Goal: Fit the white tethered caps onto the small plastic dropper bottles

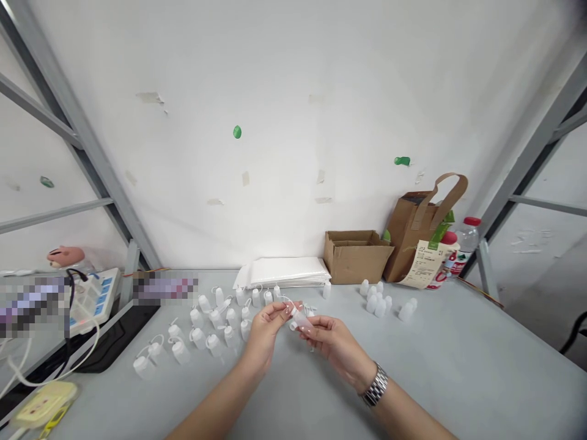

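In the middle of the table, my right hand (337,345) grips a small translucent plastic bottle (302,321), which lies tilted between thumb and fingers. The fingertips of my left hand (266,333) pinch the thin white strap at the bottle's top end; just what they cover there is hidden. A round white cap or ring shows beside the bottle, below the left fingertips. To the left stand several similar bottles with looped white straps (213,343). Behind my fingers, a few more white pieces are partly covered.
Several small strapless bottles (380,307) stand at the right. Along the wall are a stack of white sheets (287,272), a cardboard box (360,263), a paper bag (403,235) and drink bottles (466,241). Cables, a power strip (107,296) and a black panel (119,342) occupy the left.
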Motion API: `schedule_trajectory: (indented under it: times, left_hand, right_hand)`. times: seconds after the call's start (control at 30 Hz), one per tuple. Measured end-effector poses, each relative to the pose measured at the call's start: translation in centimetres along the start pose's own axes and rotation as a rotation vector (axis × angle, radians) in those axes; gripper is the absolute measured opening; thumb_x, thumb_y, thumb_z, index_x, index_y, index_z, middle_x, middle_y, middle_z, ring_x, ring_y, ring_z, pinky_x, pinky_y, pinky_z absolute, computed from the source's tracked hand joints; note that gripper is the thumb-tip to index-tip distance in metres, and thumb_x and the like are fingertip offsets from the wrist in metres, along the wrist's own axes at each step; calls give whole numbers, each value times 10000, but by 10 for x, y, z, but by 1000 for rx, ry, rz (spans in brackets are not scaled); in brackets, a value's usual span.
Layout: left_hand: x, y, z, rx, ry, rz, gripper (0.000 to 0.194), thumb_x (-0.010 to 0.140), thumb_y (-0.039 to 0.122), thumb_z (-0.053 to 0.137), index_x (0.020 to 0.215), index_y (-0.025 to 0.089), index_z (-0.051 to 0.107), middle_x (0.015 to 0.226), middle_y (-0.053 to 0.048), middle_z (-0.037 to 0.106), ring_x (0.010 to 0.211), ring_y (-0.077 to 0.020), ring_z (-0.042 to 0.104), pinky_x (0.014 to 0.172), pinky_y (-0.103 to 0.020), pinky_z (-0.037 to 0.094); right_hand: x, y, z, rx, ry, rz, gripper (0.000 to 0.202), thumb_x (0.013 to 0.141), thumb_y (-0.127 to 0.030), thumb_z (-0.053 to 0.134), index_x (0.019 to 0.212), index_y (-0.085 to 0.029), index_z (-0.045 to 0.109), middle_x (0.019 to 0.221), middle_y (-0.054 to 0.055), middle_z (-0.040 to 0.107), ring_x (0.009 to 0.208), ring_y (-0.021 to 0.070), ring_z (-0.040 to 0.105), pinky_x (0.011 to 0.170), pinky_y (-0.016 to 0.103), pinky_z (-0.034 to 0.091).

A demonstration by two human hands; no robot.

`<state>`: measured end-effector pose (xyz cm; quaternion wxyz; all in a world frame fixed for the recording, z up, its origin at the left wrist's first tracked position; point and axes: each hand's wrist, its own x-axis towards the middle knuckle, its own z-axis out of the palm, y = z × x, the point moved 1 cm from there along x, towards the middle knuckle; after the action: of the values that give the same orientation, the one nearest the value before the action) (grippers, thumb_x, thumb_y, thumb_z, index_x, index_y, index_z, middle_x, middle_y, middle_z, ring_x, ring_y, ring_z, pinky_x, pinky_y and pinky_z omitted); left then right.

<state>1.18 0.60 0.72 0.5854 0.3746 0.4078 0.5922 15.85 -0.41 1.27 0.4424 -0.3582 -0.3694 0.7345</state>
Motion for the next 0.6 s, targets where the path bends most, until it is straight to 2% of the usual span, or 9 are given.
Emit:
schedule_trajectory:
  times: [0.13, 0.23, 0.3, 0.37, 0.5, 0.6]
  left_hand:
    - [0, -1, 0, 13, -9, 38, 209, 608, 335, 732, 706, 167, 653, 862, -73, 724, 959, -245, 616, 925, -384, 374]
    - [-1, 0, 2, 32, -1, 45, 216, 612, 339, 729, 723, 167, 660, 871, -73, 725, 956, -238, 617, 916, -369, 380]
    - [-1, 2, 2, 46, 3, 49, 215, 605, 337, 733, 714, 166, 663, 869, -74, 725, 945, -238, 620, 904, -365, 389]
    - [-1, 2, 2, 61, 14, 53, 214, 599, 335, 736, 711, 164, 669, 853, -72, 726, 921, -238, 625, 886, -364, 402]
    - [0, 1, 0, 35, 39, 51, 225, 602, 334, 733, 739, 165, 677, 880, -80, 722, 922, -238, 623, 882, -372, 409]
    - [1, -1, 0, 6, 40, 58, 232, 598, 330, 736, 745, 160, 679, 899, -91, 719, 935, -241, 618, 899, -379, 399]
  right_hand:
    - [1, 2, -1, 107, -91, 84, 244, 593, -315, 768, 670, -103, 676, 595, 22, 617, 486, 70, 493, 530, 210, 383]
    - [3, 3, -2, 148, -145, 119, 301, 661, -397, 704, 677, -99, 666, 456, -36, 506, 373, 38, 351, 437, 197, 302]
    - [4, 4, -1, 129, -144, 128, 343, 680, -445, 676, 671, -103, 651, 424, -56, 463, 351, 33, 314, 421, 197, 277]
    - [4, 4, -1, 77, -104, 100, 362, 677, -468, 675, 659, -110, 630, 436, -53, 473, 359, 36, 327, 427, 199, 278]
    - [3, 3, 0, -30, 11, -10, 360, 623, -460, 728, 652, -129, 588, 560, -7, 582, 464, 64, 459, 513, 206, 355]
    - [3, 3, 1, -99, 44, -85, 374, 591, -466, 744, 689, -137, 597, 618, 7, 618, 530, 87, 513, 566, 224, 395]
